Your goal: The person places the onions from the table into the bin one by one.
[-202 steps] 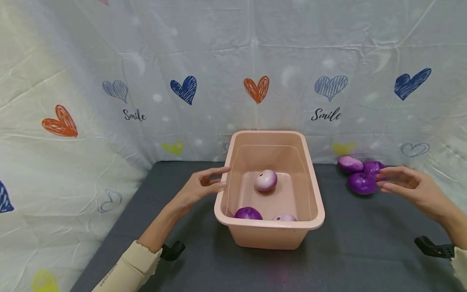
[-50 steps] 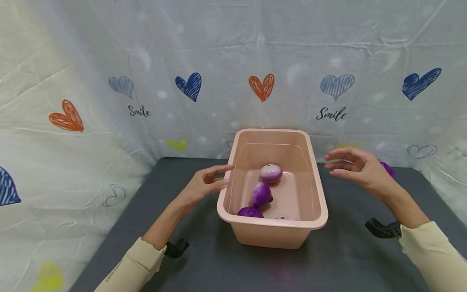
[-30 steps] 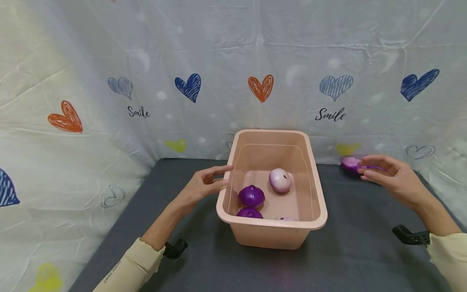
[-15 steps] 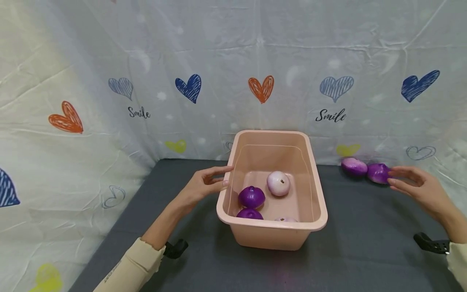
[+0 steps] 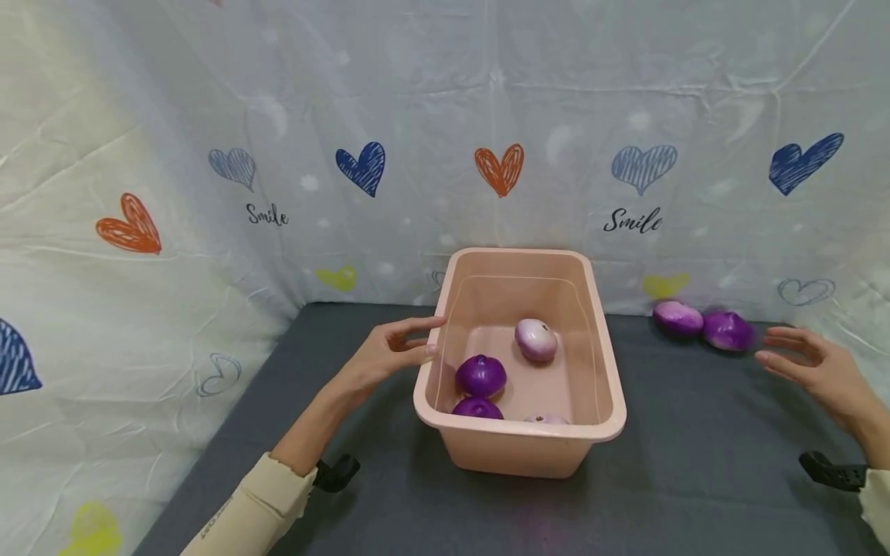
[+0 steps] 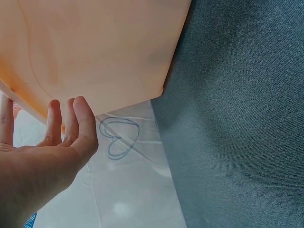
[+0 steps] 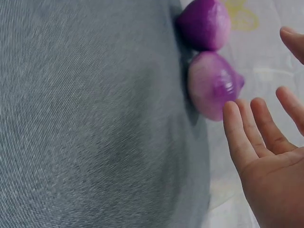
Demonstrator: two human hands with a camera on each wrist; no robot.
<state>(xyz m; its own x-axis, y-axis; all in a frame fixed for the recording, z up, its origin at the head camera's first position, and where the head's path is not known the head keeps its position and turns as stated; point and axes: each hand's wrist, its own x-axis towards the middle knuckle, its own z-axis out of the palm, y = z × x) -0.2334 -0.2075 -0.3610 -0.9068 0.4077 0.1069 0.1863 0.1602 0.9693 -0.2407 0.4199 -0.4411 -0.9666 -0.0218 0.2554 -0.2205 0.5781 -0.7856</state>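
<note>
Purple onions [image 5: 728, 330] sit w/ a paler one just beyond right hand [image 5: 820, 374], fingers spread, gripping nothing. Left hand [image 5: 385, 357], relaxed, rests on pink tub [image 5: 603, 363] rim, four onions inside. Reach step, apparently; next needs a grip on nearest onion.

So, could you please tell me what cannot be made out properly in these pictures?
- Pale onion at the tub's near wall: head view, the tub rim hides most of it.
- Tub's inside: left wrist view shows only its outer wall.
- Left hand: whether it touches the tub is unclear in both views.
- Right hand: thumb cut off by the right wrist view's edge.
</note>
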